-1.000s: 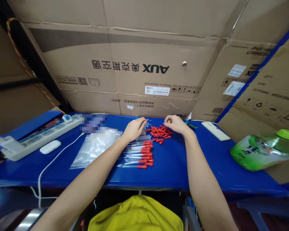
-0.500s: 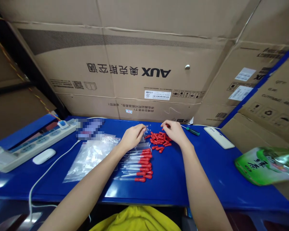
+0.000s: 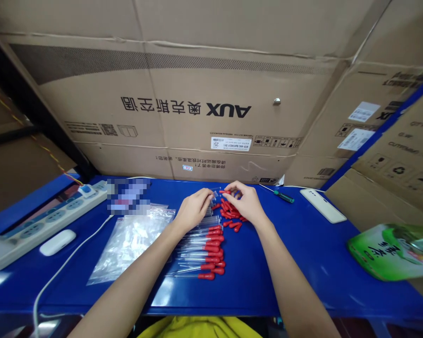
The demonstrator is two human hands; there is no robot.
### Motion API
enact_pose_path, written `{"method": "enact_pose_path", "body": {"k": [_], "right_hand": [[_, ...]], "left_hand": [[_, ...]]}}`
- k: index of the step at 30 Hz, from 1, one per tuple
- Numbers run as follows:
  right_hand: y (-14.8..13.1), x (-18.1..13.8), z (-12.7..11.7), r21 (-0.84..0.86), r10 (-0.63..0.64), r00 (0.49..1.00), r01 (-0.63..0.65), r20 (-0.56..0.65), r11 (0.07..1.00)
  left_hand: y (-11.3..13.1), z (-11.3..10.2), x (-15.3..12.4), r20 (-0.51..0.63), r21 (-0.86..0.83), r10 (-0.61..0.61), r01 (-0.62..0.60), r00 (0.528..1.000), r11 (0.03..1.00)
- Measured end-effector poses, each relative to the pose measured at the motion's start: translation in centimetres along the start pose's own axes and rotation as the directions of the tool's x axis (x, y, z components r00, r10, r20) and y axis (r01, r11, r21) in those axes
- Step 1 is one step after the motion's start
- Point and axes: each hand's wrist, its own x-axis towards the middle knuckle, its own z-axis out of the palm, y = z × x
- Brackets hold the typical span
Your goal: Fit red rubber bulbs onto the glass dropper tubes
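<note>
My left hand [image 3: 194,210] is closed in a pinch at the upper ends of clear glass dropper tubes [image 3: 215,190]; its fingers hide most of the tube between them. Facing it, my right hand [image 3: 246,201] pinches a red rubber bulb [image 3: 224,191] between thumb and forefinger, its end pointing left. Below the right hand lies a pile of loose red bulbs [image 3: 231,209], partly covered by the fingers. Nearer to me, several droppers with red bulbs fitted [image 3: 211,249] lie in a stack, tubes pointing left.
Clear plastic bags [image 3: 134,244] lie left of the droppers on the blue table [image 3: 246,281]. A power strip [image 3: 52,220], white case [image 3: 58,242] and cable are farther left. At right are a screwdriver [image 3: 284,196], white phone [image 3: 322,205] and green-labelled bottle [image 3: 391,252]. Cardboard [image 3: 183,131] stands behind.
My right hand has moved left from beyond the bulb pile, bringing a red bulb close to the left fingertips. My left hand stays pinched at the tubes. The view has shifted slightly.
</note>
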Motion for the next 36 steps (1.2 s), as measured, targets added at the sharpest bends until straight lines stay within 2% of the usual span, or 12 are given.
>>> {"method": "enact_pose_path", "body": {"k": [10, 17, 23, 27, 36], "right_hand": [[-1.2, -0.4, 0.9, 0.076, 0.005, 1.000, -0.005, -0.001, 0.997], [-1.4, -0.7, 1.5, 0.067, 0.024, 1.000, -0.025, 0.007, 0.997], [-1.0, -0.8, 1.8, 0.019, 0.008, 1.000, -0.008, 0.020, 1.000], [-0.7, -1.0, 2.0, -0.015, -0.033, 0.999, 0.033, -0.015, 0.999], [-0.2, -1.7, 2.6, -0.223, -0.180, 0.983, 0.171, -0.022, 0.960]], "left_hand": [[0.6, -0.4, -0.2, 0.023, -0.006, -0.007, 0.007, 1.000, 1.000], [0.3, -0.5, -0.3, 0.036, -0.019, -0.029, 0.030, 0.999, 0.999], [0.2, -0.3, -0.3, 0.036, -0.037, -0.054, 0.055, 0.998, 0.998], [0.2, -0.3, -0.6, 0.033, -0.046, -0.072, 0.074, 0.997, 0.996], [0.3, -0.5, -1.1, 0.039, -0.054, -0.119, 0.120, 0.992, 0.991]]}}
